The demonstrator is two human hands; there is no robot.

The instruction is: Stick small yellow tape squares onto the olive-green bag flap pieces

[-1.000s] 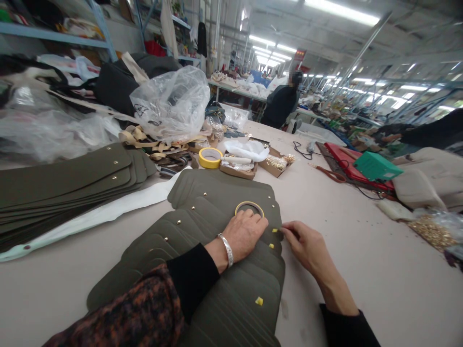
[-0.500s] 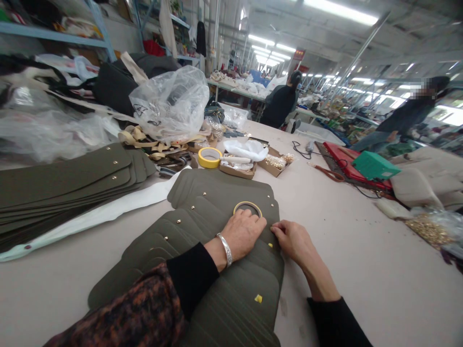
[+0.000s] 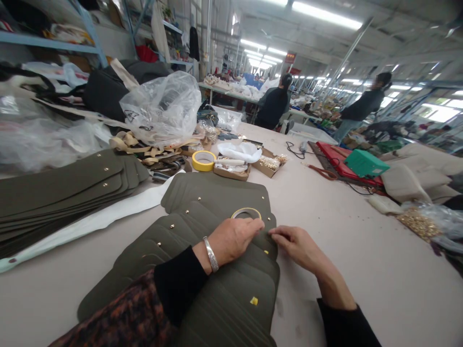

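Observation:
Overlapping dark green panels (image 3: 217,193) with small gold studs lie fanned out on the pale table. My left hand (image 3: 235,238), with a silver bracelet at the wrist, is closed on a thin yellow tape roll (image 3: 246,210) over the panels. Just right of it, my right hand (image 3: 294,243) is pinched at the panels' right edge; whatever its fingertips hold is too small to make out. Two yellow bits sit on the panels, one a tape piece (image 3: 254,301) near the front.
Another stack of green panels (image 3: 54,188) lies left beside a white strip (image 3: 97,219). Behind are a thick yellow tape roll (image 3: 203,161), small boxes (image 3: 231,169) and plastic bags (image 3: 162,106). A green box (image 3: 367,164) stands right. Two people are farther back.
The view has shifted slightly. My left hand has turned a little on the tape roll, and my right hand has drawn slightly away from it. The person at the right has moved left.

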